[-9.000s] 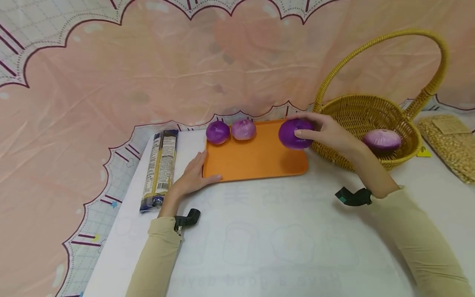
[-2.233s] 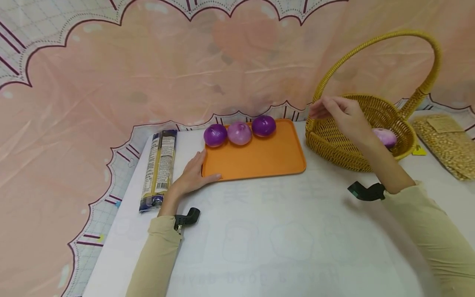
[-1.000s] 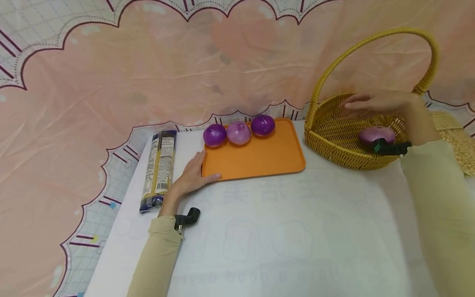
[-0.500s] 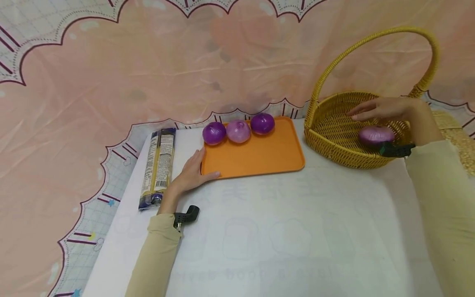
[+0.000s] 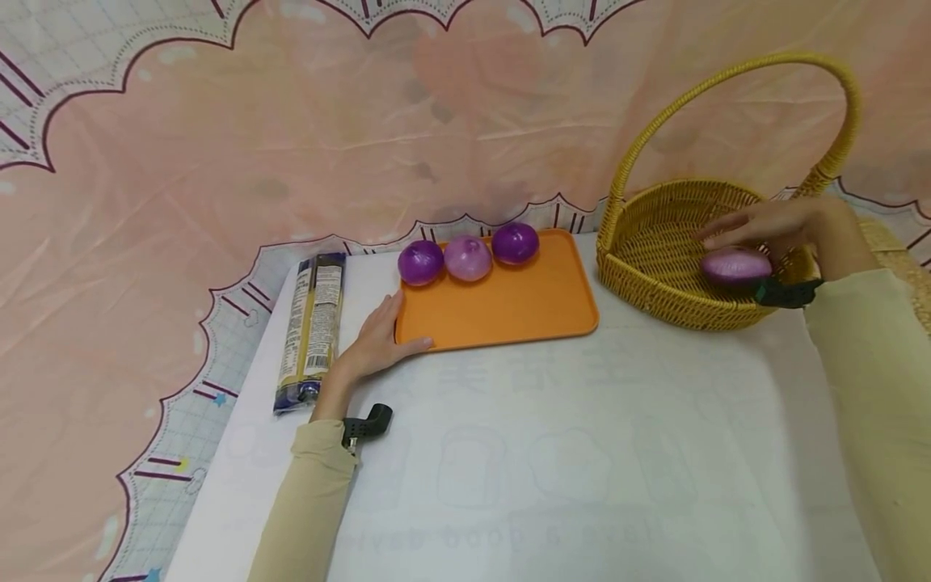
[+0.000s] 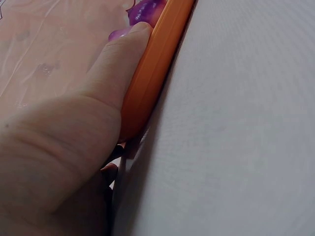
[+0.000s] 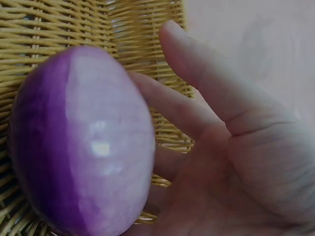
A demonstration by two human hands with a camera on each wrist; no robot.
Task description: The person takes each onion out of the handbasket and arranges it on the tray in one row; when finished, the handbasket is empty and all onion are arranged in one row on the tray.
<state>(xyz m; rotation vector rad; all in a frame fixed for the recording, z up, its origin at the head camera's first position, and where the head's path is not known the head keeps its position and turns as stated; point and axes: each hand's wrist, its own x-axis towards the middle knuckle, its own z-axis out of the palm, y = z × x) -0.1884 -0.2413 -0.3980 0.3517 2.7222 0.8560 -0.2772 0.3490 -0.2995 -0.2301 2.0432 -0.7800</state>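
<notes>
An orange tray (image 5: 502, 311) bears three glossy purple onions in a row along its back edge: a dark one (image 5: 420, 263), a paler one (image 5: 468, 259) and another dark one (image 5: 515, 244). My left hand (image 5: 374, 339) rests at the tray's front left corner; in the left wrist view its straight thumb (image 6: 118, 69) lies against the rim. At the right, a two-toned purple onion (image 5: 736, 267) lies in a yellow wicker basket (image 5: 647, 295). My right hand (image 5: 785, 226) reaches into the basket beside that onion, thumb held apart; its lower fingers are partly hidden behind the onion.
The basket's tall handle (image 5: 735, 77) arches over its bowl. Left of the tray lies a long, blue-ended packet (image 5: 313, 331). A bag of pale grains (image 5: 920, 279) lies beyond my right arm. A pink patterned cloth (image 5: 327, 137) hangs behind the white table (image 5: 538, 453).
A third onion was set down on the tray and my right hand left it. That hand then moved right over the basket and has lowered towards the onion there. My left hand stayed put.
</notes>
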